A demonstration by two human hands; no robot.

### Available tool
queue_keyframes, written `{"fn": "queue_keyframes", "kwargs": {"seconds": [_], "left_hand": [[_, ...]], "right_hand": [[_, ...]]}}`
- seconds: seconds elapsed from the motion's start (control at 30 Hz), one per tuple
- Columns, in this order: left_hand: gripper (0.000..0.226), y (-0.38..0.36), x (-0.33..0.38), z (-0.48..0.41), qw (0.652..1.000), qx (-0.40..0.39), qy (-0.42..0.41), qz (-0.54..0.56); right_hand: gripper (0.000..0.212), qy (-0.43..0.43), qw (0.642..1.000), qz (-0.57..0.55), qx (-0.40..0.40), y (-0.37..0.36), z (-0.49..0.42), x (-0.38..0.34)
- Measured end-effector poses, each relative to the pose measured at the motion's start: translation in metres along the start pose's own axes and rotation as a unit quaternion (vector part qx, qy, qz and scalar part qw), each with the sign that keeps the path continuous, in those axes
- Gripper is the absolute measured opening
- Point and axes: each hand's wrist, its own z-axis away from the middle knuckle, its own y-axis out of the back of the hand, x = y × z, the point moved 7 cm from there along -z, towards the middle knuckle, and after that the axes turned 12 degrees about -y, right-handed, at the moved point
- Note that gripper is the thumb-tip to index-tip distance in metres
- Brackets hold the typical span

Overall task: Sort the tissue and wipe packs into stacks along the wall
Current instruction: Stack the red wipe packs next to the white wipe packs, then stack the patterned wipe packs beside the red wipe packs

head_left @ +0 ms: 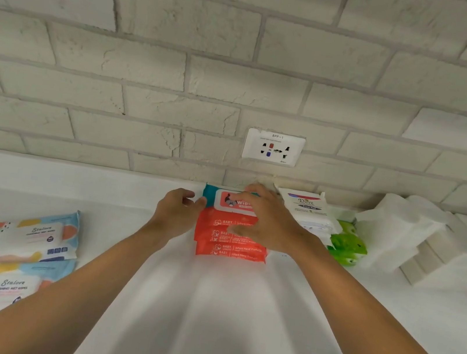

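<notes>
Two glossy, soft Stalove packs (29, 239) lie flat on the smooth white counter (205, 310), well away from the brick wall (151, 72). The left hand (176, 209) pinches the teal end of the top pack of the red wipe packs (231, 243), a stack against the wall. The right hand (268, 222) curls over its hard lid, clasping it. Beside it stand white Dove packs (304, 206), green packs (346, 246) and crinkly white tissue stacks (418, 239).
</notes>
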Motion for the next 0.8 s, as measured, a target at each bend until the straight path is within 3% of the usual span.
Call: {"fn": "queue_keyframes", "kwargs": {"seconds": [0.13, 0.5, 0.8], "left_hand": [[0.04, 0.02, 0.003, 0.023, 0.999, 0.008, -0.037, -0.014], [0.015, 0.105, -0.016, 0.096, 0.994, -0.043, -0.104, -0.012], [0.013, 0.168, -0.067, 0.142, 0.986, -0.119, -0.101, -0.062]], "right_hand": [[0.046, 0.01, 0.999, -0.029, 0.038, 0.007, 0.017, -0.013], [0.024, 0.067, 0.988, -0.142, 0.007, -0.01, 0.081, -0.093], [0.02, 0.049, 0.973, -0.206, -0.088, -0.065, 0.125, -0.146]]}}
